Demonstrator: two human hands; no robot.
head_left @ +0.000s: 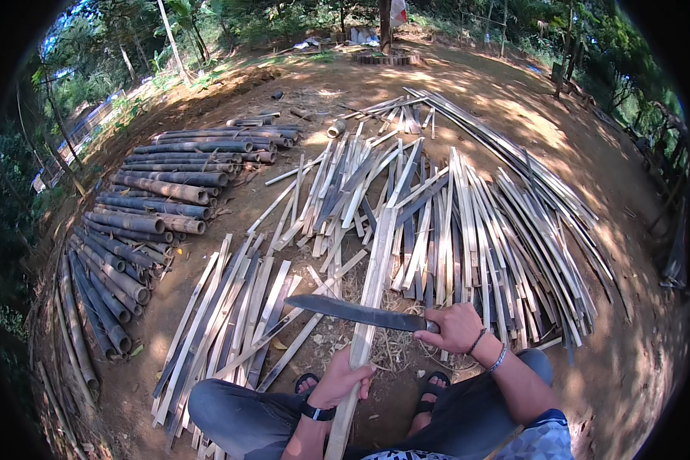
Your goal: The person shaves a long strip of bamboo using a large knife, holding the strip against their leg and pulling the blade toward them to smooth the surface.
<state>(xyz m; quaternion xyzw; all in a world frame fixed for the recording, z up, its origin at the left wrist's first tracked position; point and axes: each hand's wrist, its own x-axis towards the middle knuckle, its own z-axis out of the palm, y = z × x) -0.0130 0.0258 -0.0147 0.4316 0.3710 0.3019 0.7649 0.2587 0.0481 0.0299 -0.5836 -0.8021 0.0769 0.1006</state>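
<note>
My left hand (345, 379) is closed around a long pale bamboo strip (375, 284), which slants up from between my knees and away from me. In my right hand (455, 328) is the handle of a machete (358, 313). Its dark blade points left and crosses over the strip, a little above my left hand. Whether the edge touches the strip I cannot tell. Thin curled shavings (391, 349) lie on the ground beneath the blade.
Split bamboo strips lie in a left pile (241, 287), a middle pile (353, 180) and a right pile (491, 238). Farther left, whole bamboo poles (165, 185) lie in rows on the dirt ground (537, 123). A tree trunk (385, 27) stands at the back.
</note>
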